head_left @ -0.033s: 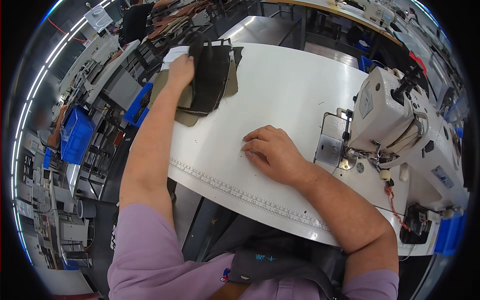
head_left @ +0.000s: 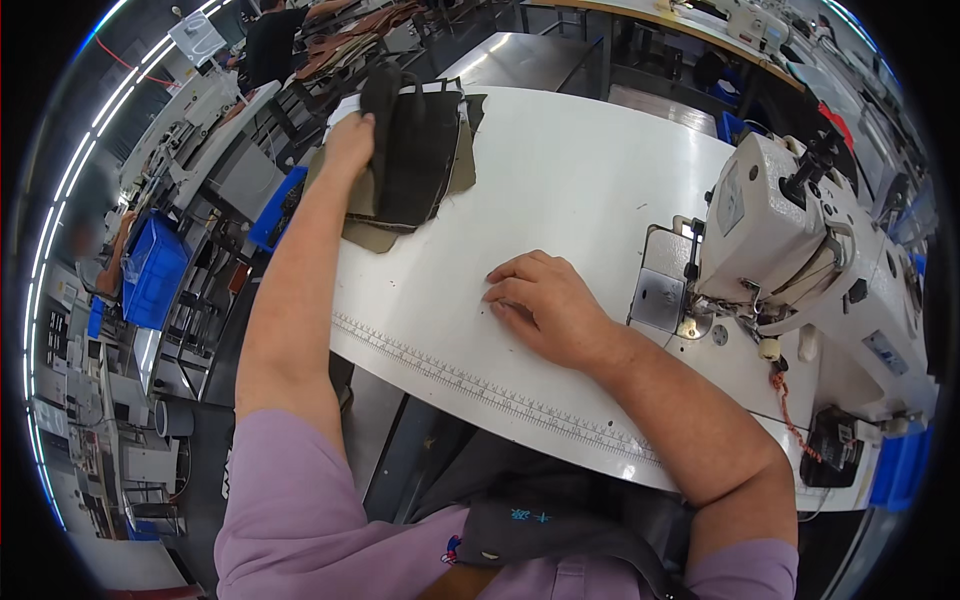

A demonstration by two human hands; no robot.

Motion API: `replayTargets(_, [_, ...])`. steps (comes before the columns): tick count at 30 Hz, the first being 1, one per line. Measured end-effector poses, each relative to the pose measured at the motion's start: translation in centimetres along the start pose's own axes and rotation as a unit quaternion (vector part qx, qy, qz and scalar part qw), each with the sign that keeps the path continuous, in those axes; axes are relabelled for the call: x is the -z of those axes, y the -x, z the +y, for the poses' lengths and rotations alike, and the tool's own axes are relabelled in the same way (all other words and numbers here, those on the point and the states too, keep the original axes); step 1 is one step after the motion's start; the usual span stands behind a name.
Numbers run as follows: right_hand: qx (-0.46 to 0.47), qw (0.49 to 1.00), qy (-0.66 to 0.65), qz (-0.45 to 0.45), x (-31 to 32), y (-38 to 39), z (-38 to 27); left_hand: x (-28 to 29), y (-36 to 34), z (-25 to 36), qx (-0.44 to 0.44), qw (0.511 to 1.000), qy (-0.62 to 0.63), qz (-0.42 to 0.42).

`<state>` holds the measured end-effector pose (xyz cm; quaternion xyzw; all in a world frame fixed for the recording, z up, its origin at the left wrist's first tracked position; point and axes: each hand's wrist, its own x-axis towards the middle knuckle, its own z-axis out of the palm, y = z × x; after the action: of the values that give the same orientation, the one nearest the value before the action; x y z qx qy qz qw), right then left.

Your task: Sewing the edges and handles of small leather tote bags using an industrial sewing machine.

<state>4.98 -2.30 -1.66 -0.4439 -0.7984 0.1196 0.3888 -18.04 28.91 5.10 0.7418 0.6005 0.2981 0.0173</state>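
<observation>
Spreading across most of the view, the white counter (head_left: 560,200) carries a ruler strip printed along its near edge and, at the right, a cream sewing machine (head_left: 800,240) with its needle plate just beside the person's right forearm. At the far left corner of the counter lies a stack of dark fabric pieces (head_left: 415,160), black ones on top of olive-brown ones, overhanging the edge a little.

The left hand (head_left: 348,140) is stretched out to that stack, fingers curled over its left edge and closed on the top black piece, which lifts slightly there. The right hand (head_left: 545,300) lies flat on the bare counter well apart from the stack, fingers loosely spread, holding nothing.

Taking only one piece looks like the point that needs care: I judge it best to pinch the top layer alone at its edge and peel it off, so the lower layers stay squared up, and then slide it along the counter rather than lift it high. The idle hand could steady what is left if it drags.

On the floor to the left a blue plastic crate (head_left: 152,275) stands beside the counter; a second one (head_left: 275,205) shows nearer the stack. What they hold I cannot tell.
</observation>
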Motion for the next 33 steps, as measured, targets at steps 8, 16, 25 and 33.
replayTargets(8, [-0.032,0.999,-0.019,-0.013,0.1,-0.2,-0.1,8.9,-1.7,-7.1,0.134,0.844,0.508,0.102])
replayTargets(16, [0.006,0.999,0.000,0.052,-1.9,0.3,2.0,22.9,6.1,-2.7,0.084,0.774,0.603,-0.173])
replayTargets(25, [-0.312,0.615,-0.705,0.167,0.2,-2.2,3.8,16.3,22.7,3.0,0.154,0.760,0.596,-0.208])
replayTargets(33, [-0.320,0.678,-0.656,0.086,4.6,5.1,-1.3,6.9,26.7,-0.5,0.253,0.688,0.576,-0.362])
